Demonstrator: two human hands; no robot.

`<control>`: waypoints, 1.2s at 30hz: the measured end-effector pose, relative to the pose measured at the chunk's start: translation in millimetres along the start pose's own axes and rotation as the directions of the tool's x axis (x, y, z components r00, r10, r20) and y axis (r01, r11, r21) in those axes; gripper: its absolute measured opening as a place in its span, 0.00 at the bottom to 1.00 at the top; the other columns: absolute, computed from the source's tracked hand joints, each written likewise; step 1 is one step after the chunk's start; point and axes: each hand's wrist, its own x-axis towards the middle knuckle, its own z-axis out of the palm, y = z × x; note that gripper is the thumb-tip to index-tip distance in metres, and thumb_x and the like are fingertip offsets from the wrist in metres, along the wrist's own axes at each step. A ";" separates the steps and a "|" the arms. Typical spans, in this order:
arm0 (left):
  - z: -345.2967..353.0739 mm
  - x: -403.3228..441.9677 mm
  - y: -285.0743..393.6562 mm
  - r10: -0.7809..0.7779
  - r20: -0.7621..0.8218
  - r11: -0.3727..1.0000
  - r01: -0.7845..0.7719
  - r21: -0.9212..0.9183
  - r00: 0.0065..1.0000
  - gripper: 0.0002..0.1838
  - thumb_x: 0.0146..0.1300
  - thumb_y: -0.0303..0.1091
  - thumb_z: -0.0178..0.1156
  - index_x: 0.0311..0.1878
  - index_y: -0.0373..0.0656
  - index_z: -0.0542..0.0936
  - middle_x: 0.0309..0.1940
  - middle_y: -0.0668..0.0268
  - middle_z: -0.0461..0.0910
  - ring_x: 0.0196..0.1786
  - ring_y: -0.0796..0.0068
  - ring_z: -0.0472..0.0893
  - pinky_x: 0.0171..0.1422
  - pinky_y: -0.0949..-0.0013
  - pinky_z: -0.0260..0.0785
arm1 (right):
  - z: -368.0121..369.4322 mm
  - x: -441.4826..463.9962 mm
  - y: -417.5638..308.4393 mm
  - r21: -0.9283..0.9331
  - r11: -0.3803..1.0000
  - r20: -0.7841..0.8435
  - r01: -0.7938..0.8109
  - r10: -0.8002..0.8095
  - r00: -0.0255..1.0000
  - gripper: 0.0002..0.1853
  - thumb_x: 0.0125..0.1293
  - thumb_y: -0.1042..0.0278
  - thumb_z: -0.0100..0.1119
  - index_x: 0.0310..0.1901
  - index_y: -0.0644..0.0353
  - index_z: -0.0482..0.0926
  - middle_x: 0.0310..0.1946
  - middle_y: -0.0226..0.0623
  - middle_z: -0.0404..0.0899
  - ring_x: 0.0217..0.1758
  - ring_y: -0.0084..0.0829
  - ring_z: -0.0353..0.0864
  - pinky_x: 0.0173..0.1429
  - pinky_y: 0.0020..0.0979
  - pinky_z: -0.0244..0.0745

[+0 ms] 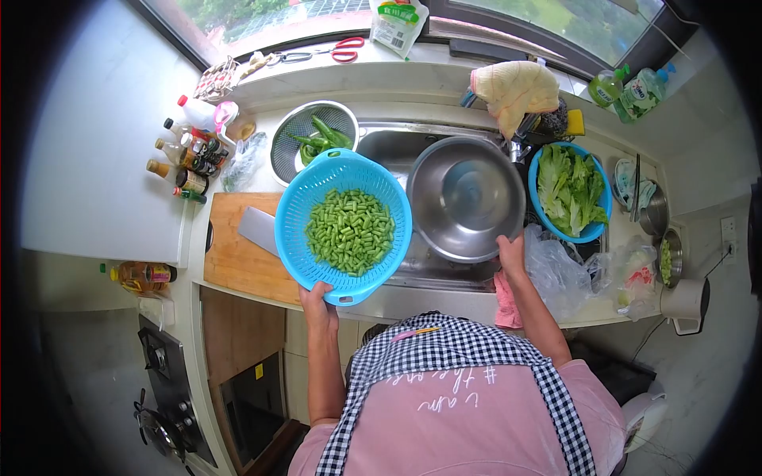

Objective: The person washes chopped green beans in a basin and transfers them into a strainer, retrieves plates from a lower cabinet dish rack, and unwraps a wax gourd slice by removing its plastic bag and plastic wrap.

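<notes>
A blue plastic colander [290, 218] full of cut green beans [350, 232] is held at its near rim by my left hand [317, 302], fingers closed on the edge. It overlaps the cutting board and the left part of the sink. My right hand [512, 252] grips the near right rim of a large steel bowl [467, 194], which is over the sink [387, 151]. The bowl shows no food inside. The two vessels are side by side, rims close together.
A wooden board [238, 266] with a cleaver [258, 228] lies left. Behind stands a mesh colander [287, 143] with green peppers [324, 139]. Right are a blue basket of lettuce [567, 190], plastic bags [556, 266] and the faucet [517, 147]. Bottles [181, 155] stand far left.
</notes>
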 end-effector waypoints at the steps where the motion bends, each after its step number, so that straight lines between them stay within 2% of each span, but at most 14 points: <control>1: 1.1 1.4 -0.8 0.005 0.009 1.000 -0.005 -0.001 1.000 0.26 0.44 0.20 0.48 0.53 0.34 0.66 0.38 0.59 0.72 0.31 0.68 0.75 0.19 0.68 0.67 | 8.1 -1.7 -14.5 0.017 1.000 0.037 -0.001 0.001 0.999 0.33 0.51 0.79 0.49 0.64 0.63 0.62 0.54 0.48 0.71 0.55 0.42 0.75 0.61 0.38 0.69; 2: 0.8 2.7 -2.3 -0.001 0.014 1.000 0.001 0.002 1.000 0.26 0.44 0.20 0.48 0.53 0.34 0.66 0.38 0.59 0.72 0.30 0.67 0.75 0.19 0.68 0.67 | 14.8 -8.6 -29.6 0.122 0.944 0.100 -0.307 0.296 0.950 0.30 0.50 0.78 0.50 0.59 0.66 0.63 0.50 0.49 0.71 0.52 0.45 0.76 0.54 0.50 0.77; 5: 0.8 5.7 -7.1 -0.008 0.031 1.000 0.008 0.005 0.999 0.27 0.45 0.21 0.48 0.54 0.34 0.65 0.37 0.57 0.72 0.28 0.67 0.75 0.19 0.68 0.66 | 39.5 5.4 4.5 0.288 0.745 0.309 -0.602 0.523 0.795 0.27 0.52 0.80 0.48 0.58 0.67 0.64 0.52 0.52 0.70 0.50 0.53 0.77 0.49 0.63 0.77; 10: -1.2 3.8 -12.5 -0.006 0.023 1.000 0.006 0.011 1.000 0.27 0.44 0.22 0.49 0.54 0.33 0.64 0.36 0.56 0.72 0.26 0.65 0.75 0.18 0.68 0.67 | 88.6 23.6 57.8 0.567 0.383 0.424 -0.729 0.623 0.658 0.23 0.56 0.82 0.47 0.56 0.72 0.63 0.54 0.54 0.68 0.58 0.55 0.71 0.56 0.59 0.76; 14: -2.2 3.1 -15.5 -0.007 0.015 1.000 0.007 0.024 1.000 0.28 0.44 0.21 0.49 0.54 0.34 0.64 0.38 0.56 0.72 0.28 0.66 0.76 0.18 0.68 0.68 | 100.2 30.2 88.5 0.615 0.365 0.404 -0.698 0.615 0.677 0.20 0.65 0.76 0.49 0.58 0.67 0.62 0.56 0.52 0.67 0.60 0.55 0.69 0.57 0.55 0.77; 17: 3.6 0.6 -11.6 -0.039 0.008 0.999 0.039 0.038 0.999 0.29 0.44 0.21 0.48 0.55 0.34 0.63 0.39 0.57 0.72 0.30 0.66 0.76 0.19 0.68 0.68 | 89.9 20.1 71.8 0.368 0.521 0.423 -0.770 0.644 0.638 0.23 0.69 0.68 0.50 0.62 0.65 0.59 0.59 0.54 0.65 0.59 0.55 0.72 0.57 0.54 0.77; 21: 5.5 7.7 -15.8 -0.038 0.005 0.999 0.038 0.038 0.999 0.29 0.45 0.21 0.48 0.56 0.35 0.63 0.39 0.58 0.71 0.31 0.67 0.75 0.20 0.68 0.67 | 49.2 16.2 11.2 -0.181 0.681 0.426 -0.710 0.705 0.567 0.18 0.67 0.61 0.56 0.51 0.66 0.70 0.47 0.47 0.77 0.54 0.46 0.77 0.44 0.41 0.82; 23: 0.2 5.8 -17.2 -0.063 0.011 0.997 0.063 0.037 0.998 0.31 0.43 0.21 0.49 0.57 0.35 0.63 0.43 0.58 0.71 0.36 0.66 0.75 0.31 0.67 0.69 | 24.8 52.4 21.6 -0.333 0.933 0.143 -0.134 0.190 0.971 0.15 0.64 0.62 0.60 0.43 0.66 0.72 0.36 0.44 0.78 0.44 0.35 0.79 0.36 0.35 0.75; 24: 4.2 3.7 -10.3 -0.105 0.019 0.994 0.104 0.043 0.994 0.33 0.42 0.20 0.51 0.58 0.35 0.63 0.46 0.58 0.71 0.42 0.66 0.75 0.41 0.66 0.71 | 18.5 63.9 -17.2 -0.399 0.899 -0.092 0.179 -0.234 0.968 0.15 0.62 0.62 0.61 0.41 0.64 0.71 0.31 0.43 0.74 0.32 0.33 0.73 0.34 0.36 0.67; 25: 9.4 3.8 -5.4 -0.143 0.033 0.989 0.141 0.048 0.989 0.35 0.40 0.20 0.52 0.60 0.35 0.63 0.50 0.58 0.71 0.48 0.65 0.76 0.51 0.65 0.73 | 11.3 86.3 -42.6 -0.527 0.778 -0.222 0.342 -0.514 0.828 0.16 0.61 0.61 0.62 0.43 0.64 0.72 0.28 0.39 0.72 0.28 0.35 0.68 0.35 0.37 0.65; 26: 13.0 2.9 -3.8 -0.142 0.029 0.989 0.141 0.052 0.989 0.35 0.40 0.20 0.53 0.59 0.35 0.64 0.50 0.58 0.71 0.48 0.65 0.76 0.51 0.65 0.73 | 9.9 93.6 -91.4 -0.512 0.769 -0.282 0.382 -0.571 0.771 0.18 0.61 0.60 0.63 0.45 0.63 0.72 0.28 0.38 0.72 0.28 0.36 0.69 0.35 0.38 0.65; 29: 13.3 2.7 -4.7 -0.157 0.030 0.986 0.155 0.058 0.987 0.35 0.40 0.20 0.53 0.59 0.35 0.64 0.50 0.59 0.71 0.50 0.65 0.75 0.53 0.65 0.72 | -3.0 151.9 -107.1 -0.612 0.680 -0.078 0.404 -0.560 0.825 0.13 0.63 0.61 0.59 0.38 0.65 0.76 0.27 0.45 0.72 0.28 0.44 0.71 0.34 0.43 0.65; 32: 9.1 4.5 -16.1 -0.021 0.014 0.999 0.020 0.041 1.000 0.27 0.45 0.22 0.49 0.54 0.35 0.65 0.39 0.58 0.72 0.32 0.68 0.76 0.19 0.70 0.67 | -3.2 183.6 -85.6 -0.724 0.532 0.046 0.439 -0.598 0.800 0.13 0.65 0.62 0.56 0.30 0.65 0.77 0.27 0.49 0.73 0.30 0.50 0.73 0.34 0.47 0.66; 36: 8.1 -2.9 -8.5 -0.044 -0.006 0.998 0.045 0.035 0.999 0.26 0.44 0.23 0.49 0.52 0.35 0.66 0.38 0.59 0.73 0.31 0.68 0.76 0.19 0.71 0.68 | -1.1 175.4 -71.7 -0.739 0.540 -0.008 0.403 -0.605 0.796 0.14 0.66 0.63 0.54 0.26 0.65 0.77 0.27 0.51 0.73 0.31 0.52 0.73 0.35 0.48 0.67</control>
